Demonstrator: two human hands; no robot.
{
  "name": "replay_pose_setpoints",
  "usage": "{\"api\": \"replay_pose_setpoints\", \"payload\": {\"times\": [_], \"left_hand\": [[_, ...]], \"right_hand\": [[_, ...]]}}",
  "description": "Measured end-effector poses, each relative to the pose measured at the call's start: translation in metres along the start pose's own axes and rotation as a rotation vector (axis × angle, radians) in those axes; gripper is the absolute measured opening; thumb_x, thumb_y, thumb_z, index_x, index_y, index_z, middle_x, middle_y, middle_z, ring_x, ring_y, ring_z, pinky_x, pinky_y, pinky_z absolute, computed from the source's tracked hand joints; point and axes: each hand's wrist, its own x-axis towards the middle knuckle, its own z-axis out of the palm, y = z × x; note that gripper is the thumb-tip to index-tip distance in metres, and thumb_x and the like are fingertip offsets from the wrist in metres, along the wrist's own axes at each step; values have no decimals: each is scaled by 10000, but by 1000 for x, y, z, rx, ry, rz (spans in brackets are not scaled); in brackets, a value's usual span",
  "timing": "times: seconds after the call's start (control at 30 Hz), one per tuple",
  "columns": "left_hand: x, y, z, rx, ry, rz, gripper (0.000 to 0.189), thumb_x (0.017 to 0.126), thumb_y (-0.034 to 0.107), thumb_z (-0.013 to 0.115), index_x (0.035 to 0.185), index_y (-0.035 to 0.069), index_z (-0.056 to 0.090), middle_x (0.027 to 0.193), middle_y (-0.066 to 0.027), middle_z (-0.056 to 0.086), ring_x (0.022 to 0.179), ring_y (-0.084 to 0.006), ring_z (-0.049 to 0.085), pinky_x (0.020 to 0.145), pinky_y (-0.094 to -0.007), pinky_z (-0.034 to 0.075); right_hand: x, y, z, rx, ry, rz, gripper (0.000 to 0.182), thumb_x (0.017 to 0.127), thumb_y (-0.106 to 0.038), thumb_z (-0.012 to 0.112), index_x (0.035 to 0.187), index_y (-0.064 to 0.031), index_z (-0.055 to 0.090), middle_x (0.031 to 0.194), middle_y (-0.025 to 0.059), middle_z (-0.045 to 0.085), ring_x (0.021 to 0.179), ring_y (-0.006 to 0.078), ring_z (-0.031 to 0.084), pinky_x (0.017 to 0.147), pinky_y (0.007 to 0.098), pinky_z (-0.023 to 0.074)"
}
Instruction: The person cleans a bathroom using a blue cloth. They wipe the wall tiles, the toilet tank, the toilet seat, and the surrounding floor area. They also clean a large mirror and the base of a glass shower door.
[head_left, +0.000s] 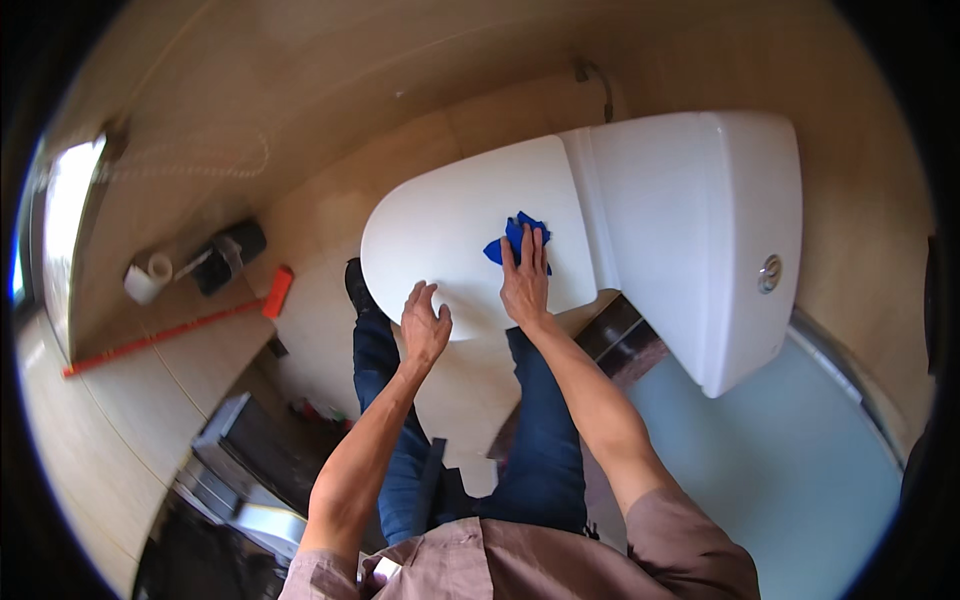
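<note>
My right hand (526, 281) presses a crumpled blue cloth (516, 231) flat against the closed white lid (450, 202) of a toilet, near the hinge end. Over the lid's near edge is my left hand (426, 319), holding nothing, its fingers bent and apart; whether it touches the lid I cannot tell. To the right of the lid rises the white toilet cistern (667, 195), with a round chrome flush button (770, 274) on top.
A red-handled broom or squeegee (279, 291) leans at the left, near a dark bin (229, 256) and a paper roll (148, 277). A frosted glass panel (757, 465) stands at the lower right. A hose (606, 90) runs behind the cistern. A dark cabinet (259, 442) is lower left.
</note>
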Motion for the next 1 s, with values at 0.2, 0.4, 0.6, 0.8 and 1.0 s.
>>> {"api": "replay_pose_setpoints", "payload": {"times": [0.2, 0.4, 0.6, 0.8, 1.0], "left_hand": [[98, -17, -21, 132, -45, 516, 324, 794, 1, 616, 1117, 7, 646, 1394, -201, 528, 1267, -392, 514, 1029, -475, 451], [144, -46, -39, 196, -229, 1016, 283, 766, -47, 604, 1044, -17, 650, 1401, -189, 530, 1316, -375, 488, 1031, -483, 433], [179, -83, -45, 129, -362, 1186, 264, 694, -106, 584, 941, -36, 649, 1395, -196, 535, 1308, -376, 504, 1067, -483, 433], [177, -85, -42, 187, -257, 1335, 235, 704, -124, 562, 924, -59, 610, 1371, -253, 535, 1279, -448, 508, 1014, -521, 458], [176, -91, -37, 279, -185, 1382, 252, 701, -141, 540, 925, -55, 619, 1388, -251, 525, 1301, -436, 496, 1025, -522, 447]], "right_hand": [[50, 7, -2, -57, 195, 105, 506, 936, -239, 613, 1409, -88, 510, 1572, 224, 271, 1471, 419, 205, 1154, 619, 192], [132, 13, 10, -173, 587, 475, 526, 975, -257, 533, 1444, -40, 437, 1438, 277, 454, 1430, 427, 293, 1145, 579, 241], [121, -88, 39, 49, 337, -134, 562, 916, -266, 588, 1442, -102, 478, 1485, 128, 472, 1450, 288, 330, 1191, 523, 207], [147, -19, 18, -27, 606, 178, 492, 954, -331, 576, 1397, -121, 532, 1515, 95, 428, 1462, 288, 288, 1158, 618, 177], [143, 13, 23, -41, 704, 298, 476, 1008, -346, 473, 1412, -98, 515, 1531, 126, 400, 1465, 324, 274, 1171, 617, 137]]}}
